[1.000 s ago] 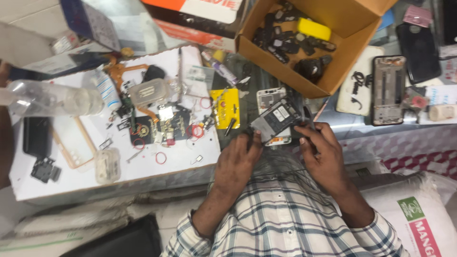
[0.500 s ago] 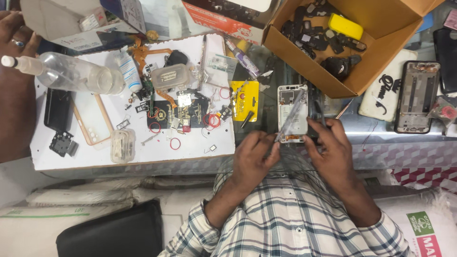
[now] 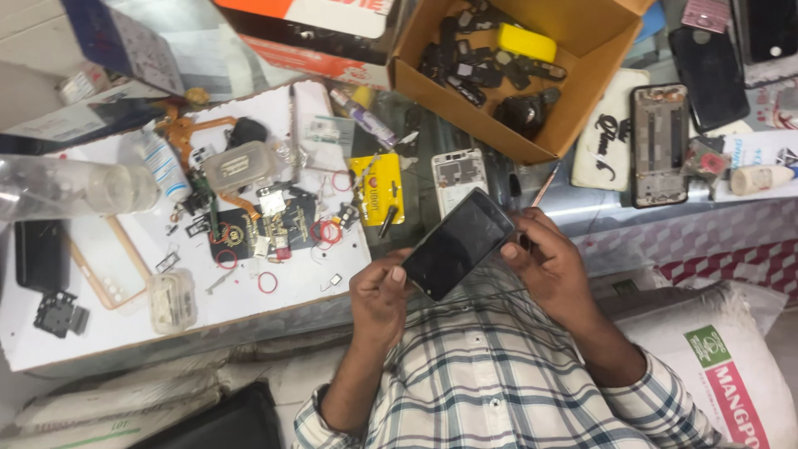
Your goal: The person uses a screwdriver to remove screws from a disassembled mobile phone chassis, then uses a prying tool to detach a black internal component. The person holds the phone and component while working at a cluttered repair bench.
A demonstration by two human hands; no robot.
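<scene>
Where the hands meet: a black rectangular smartphone with a dark glass screen point(image 3: 457, 243), tilted, held above the near edge of the worktop, in front of the checked shirt point(image 3: 499, 391).
Left hand point(image 3: 381, 293): fingers curled, thumb tip pressed on the phone's lower left corner; clamped on that end.
Right hand point(image 3: 550, 264): fingers bent around the phone's upper right edge, thumb against its side; closed on that end.
Hands to each other: apart, with the phone spanning the gap between them.
White work board point(image 3: 125, 337): left of the hands, strewn with red rings, small circuit parts and orange flex strips.
Small clear plastic tub point(image 3: 172, 299): on the board's near part; contents too blurred to tell.
Yellow flat packet point(image 3: 376, 188): just beyond the left hand, at the board's right edge.
White phone back frame point(image 3: 459, 177): lying flat just beyond the held phone.
Clear plastic bottle point(image 3: 75, 187): lying on its side at the far left.
Open brown cardboard box point(image 3: 582, 50): farthest back, holding many small black parts and one yellow block point(image 3: 526, 41).
</scene>
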